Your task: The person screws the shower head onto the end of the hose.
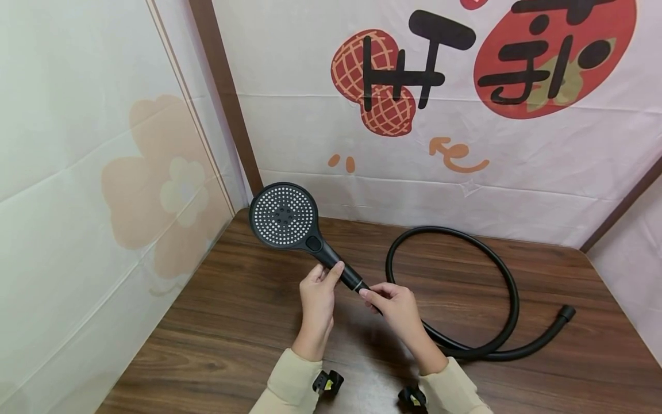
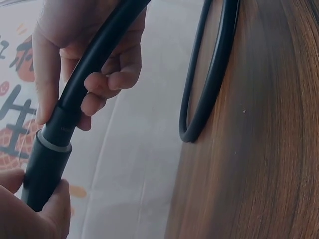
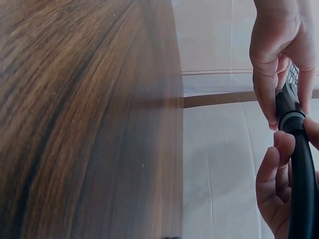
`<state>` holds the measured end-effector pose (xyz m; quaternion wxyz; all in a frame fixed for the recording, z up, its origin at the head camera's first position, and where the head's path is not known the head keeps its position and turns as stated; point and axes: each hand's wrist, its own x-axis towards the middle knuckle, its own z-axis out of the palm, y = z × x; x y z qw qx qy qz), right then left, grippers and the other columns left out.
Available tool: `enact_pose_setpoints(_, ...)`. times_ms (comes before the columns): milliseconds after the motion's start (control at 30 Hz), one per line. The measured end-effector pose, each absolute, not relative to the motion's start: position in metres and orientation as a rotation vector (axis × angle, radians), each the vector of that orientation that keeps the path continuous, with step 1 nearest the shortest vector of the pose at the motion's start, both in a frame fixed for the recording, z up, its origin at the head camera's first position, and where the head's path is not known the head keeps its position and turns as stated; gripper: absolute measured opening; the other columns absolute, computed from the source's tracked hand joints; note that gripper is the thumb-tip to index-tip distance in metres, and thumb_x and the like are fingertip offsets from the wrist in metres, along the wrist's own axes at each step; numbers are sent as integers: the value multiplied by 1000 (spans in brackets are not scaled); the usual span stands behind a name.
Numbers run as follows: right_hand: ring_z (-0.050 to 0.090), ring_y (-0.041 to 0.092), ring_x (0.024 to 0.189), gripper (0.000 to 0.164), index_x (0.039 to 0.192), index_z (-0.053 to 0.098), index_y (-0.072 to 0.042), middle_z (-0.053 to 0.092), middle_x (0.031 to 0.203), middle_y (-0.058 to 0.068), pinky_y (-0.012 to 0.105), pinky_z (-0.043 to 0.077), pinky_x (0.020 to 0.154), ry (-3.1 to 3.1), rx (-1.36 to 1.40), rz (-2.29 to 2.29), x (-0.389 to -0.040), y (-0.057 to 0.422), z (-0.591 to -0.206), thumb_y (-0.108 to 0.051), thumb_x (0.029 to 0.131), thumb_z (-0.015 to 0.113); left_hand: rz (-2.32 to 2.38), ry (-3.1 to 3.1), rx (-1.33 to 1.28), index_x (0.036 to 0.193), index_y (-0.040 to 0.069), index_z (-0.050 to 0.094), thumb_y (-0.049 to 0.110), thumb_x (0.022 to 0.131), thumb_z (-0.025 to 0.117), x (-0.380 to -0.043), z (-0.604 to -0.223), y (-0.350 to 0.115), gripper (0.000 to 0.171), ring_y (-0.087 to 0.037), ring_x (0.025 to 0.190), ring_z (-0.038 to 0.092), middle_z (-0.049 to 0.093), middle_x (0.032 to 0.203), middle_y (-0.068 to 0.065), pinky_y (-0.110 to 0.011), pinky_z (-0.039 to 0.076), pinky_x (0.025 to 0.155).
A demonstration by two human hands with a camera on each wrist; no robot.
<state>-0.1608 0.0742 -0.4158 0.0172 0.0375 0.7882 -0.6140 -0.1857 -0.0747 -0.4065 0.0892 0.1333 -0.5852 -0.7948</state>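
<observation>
A black shower head (image 1: 283, 216) with a round face full of pale nozzles tilts up to the left above the table. My left hand (image 1: 318, 296) grips its handle (image 2: 44, 172) near the lower end. With thumb and fingers, my right hand (image 1: 394, 307) pinches the end fitting of the black hose (image 1: 509, 287) just below a light ring (image 2: 54, 144), where fitting and handle meet in line. From there the hose runs back to the table and makes a large loop. Its other end, a wider black connector (image 1: 567, 312), points up to the right.
The wood-grain table (image 1: 217, 345) is bordered by a printed cloth wall (image 1: 289, 138) behind and another pale cloth wall (image 1: 77, 230) at the left. Black wrist devices (image 1: 328, 381) sit below both hands. The hose loop lies on the table's right half.
</observation>
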Motion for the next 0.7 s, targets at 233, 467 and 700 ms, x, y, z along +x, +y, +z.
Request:
enact_pose_setpoints(233,67,24,66,17,84,76,-5,70,68,7,32,54,63,2474,137,-1895,-163,73,-418,-21,86,77,-2421,-1755,377,114,-12,66,7,97,61,-185,-406,-77,26,-4,92,64,71,106,-11,-28,55,91)
enact_pose_setpoints(467,67,24,67,16,86,77,-5,70,70,9,27,52,61,2494,147,-1883,-164,71,-421,-21,85,78,-2374,-1808,395,115,-9,68,8,95,65,-190,-411,-82,26,-4,85,62,73,103,-11,-26,55,83)
enact_pose_setpoints(700,62,13,65,19,89,79,-7,72,74,6,23,49,59,2576,128,-1893,-165,70,-430,-25,83,81,-2360,-1859,392,115,-8,68,8,95,65,-194,-414,-83,26,-3,85,62,73,107,-14,-28,55,83)
